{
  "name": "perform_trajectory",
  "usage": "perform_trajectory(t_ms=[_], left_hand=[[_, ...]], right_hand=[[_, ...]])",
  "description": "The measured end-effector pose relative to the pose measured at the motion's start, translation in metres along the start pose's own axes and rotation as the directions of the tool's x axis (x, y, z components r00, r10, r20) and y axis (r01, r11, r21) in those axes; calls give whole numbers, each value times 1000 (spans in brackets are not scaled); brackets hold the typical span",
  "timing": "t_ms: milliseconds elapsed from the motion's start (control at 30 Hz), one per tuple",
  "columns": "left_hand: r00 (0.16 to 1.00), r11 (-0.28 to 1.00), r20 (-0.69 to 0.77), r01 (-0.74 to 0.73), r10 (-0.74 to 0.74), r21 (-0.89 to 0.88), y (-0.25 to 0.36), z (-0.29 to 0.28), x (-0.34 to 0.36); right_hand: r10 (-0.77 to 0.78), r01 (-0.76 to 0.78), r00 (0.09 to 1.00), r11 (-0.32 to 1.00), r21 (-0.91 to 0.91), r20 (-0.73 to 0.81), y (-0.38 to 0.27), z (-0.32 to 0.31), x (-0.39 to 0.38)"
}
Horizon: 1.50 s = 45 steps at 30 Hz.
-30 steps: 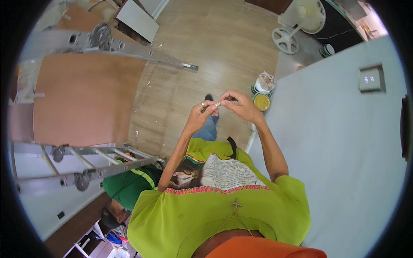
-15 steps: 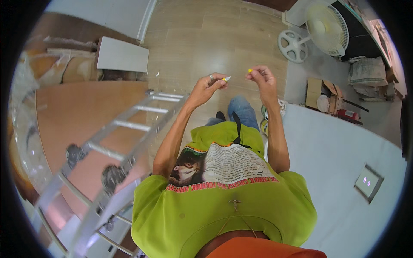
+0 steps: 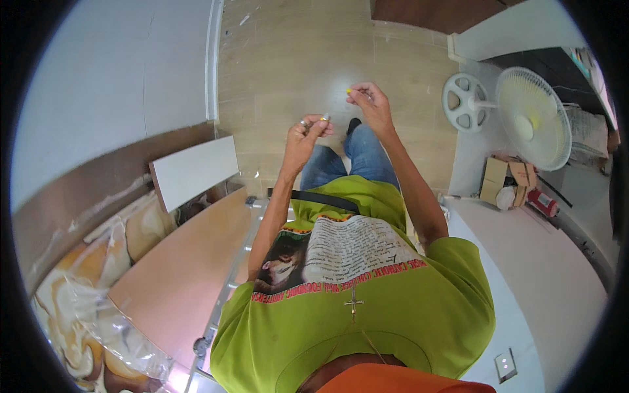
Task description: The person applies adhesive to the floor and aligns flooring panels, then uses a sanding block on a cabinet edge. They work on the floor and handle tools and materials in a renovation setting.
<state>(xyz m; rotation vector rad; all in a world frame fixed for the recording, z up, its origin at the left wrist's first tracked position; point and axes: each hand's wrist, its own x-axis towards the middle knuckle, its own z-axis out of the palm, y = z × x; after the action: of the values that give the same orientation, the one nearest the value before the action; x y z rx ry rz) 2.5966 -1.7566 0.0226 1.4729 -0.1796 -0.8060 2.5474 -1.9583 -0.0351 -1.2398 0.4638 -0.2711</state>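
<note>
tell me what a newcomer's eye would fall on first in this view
Probably the lime-green printed shirt first, filling the lower middle. Next, above it towards the top centre, the left hand holds a small yellow-and-white piece and the right hand pinches a tiny yellow piece. The pale fan at the upper right also stands out.

Small tube [image 3: 325, 118]: white, yellow band. Small cap [image 3: 348, 91]: bright yellow. T-shirt [image 3: 445, 295]: lime green, chest print in black and white, red lettering. Jeans [image 3: 372, 154]: faded blue. Plank floor [image 3: 295, 65]: pale beige, wood grain. Pedestal fan [image 3: 532, 118]: white, yellowish centre. Marbled sheet [image 3: 60, 314]: swirls of cream, amber, brown. Loose panel [image 3: 198, 171]: white face, brown edge. Fire extinguisher [image 3: 541, 203]: red, pale patch. Carton [image 3: 493, 180]: plain brown. Hat brim [image 3: 393, 378]: solid orange.
</note>
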Motion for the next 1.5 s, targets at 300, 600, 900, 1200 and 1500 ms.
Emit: perform_trajectory(t_ms=[300,600,900,1200,1500], left_hand=[[990,993,73,115,-117,23,54,-76,261],[826,802,493,-86,-275,591,13,-164,593],[932,941,342,-6,-117,338,-197,-221,858],[868,947,470,1,-161,322,-419,-202,924],[827,981,552,-3,-105,192,-445,-133,986]], right_hand=[[-148,95,978,944,-316,-148,-11,-18,237],[27,-231,786,940,-252,-618,134,-53,337],[117,-558,703,702,-442,-701,466,-148,513],[-147,-336,888,439,-834,-435,624,-206,611],[-368,-187,600,799,-572,-711,621,-290,694]])
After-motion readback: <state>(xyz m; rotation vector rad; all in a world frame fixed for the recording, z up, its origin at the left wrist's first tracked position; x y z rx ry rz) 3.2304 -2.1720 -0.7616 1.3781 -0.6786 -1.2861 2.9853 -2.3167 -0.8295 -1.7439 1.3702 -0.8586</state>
